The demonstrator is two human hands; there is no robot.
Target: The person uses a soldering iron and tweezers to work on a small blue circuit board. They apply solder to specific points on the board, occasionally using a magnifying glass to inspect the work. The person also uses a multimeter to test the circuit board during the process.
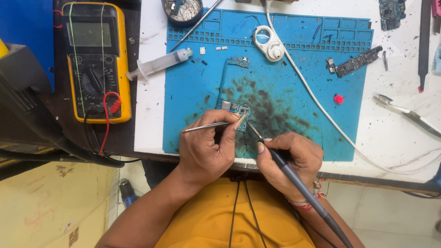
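Observation:
A small blue circuit board (pixel 235 109) lies on the blue work mat (pixel 294 82) near its front edge. My left hand (pixel 206 149) holds metal tweezers (pixel 206 126) whose tips rest on the board. My right hand (pixel 291 158) grips a dark soldering iron (pixel 294 177) like a pen. Its thin tip (pixel 253 130) touches the board's right edge. The iron's cable runs down past my wrist and out of frame.
A yellow multimeter (pixel 95 62) with red and black leads sits at left. On the mat are a plastic syringe (pixel 158 64), a white loupe (pixel 268 43), a white cable (pixel 317 103), another board (pixel 353 63), a red cap (pixel 339 98). A tin (pixel 182 10) stands at the back. Tweezers (pixel 406 111) lie at right.

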